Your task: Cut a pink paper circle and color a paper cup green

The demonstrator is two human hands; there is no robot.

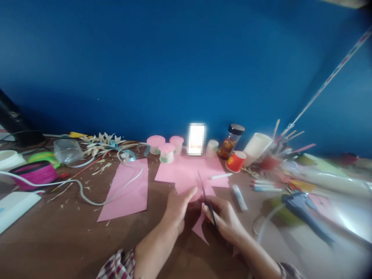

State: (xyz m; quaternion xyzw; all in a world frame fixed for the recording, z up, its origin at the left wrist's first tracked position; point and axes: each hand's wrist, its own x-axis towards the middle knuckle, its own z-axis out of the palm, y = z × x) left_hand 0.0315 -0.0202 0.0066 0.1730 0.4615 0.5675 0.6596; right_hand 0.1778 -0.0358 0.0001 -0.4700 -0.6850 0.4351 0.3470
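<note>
My left hand (180, 205) pinches a piece of pink paper (186, 186) between thumb and fingers, near the middle of the table. Wrapped round the handles of black scissors (211, 213), my right hand (225, 217) holds them with the blades pointing away from me, at the paper's right edge. A curved pink strip (201, 229) hangs down from the cut between the hands. Behind them lie larger pink sheets (165, 170), with a white pen (221, 176) on top. Three small white cups with pink round tops, one of them the front cup (167, 154), stand beyond.
Another pink sheet (128, 193) lies left, crossed by a white cable (87, 199). A red paper cup (236, 161), a dark-lidded jar (231, 141) and a glue stick (239, 197) are to the right. A blue glue gun (308, 213) lies farther right, blurred. A blue wall (174, 69) stands behind.
</note>
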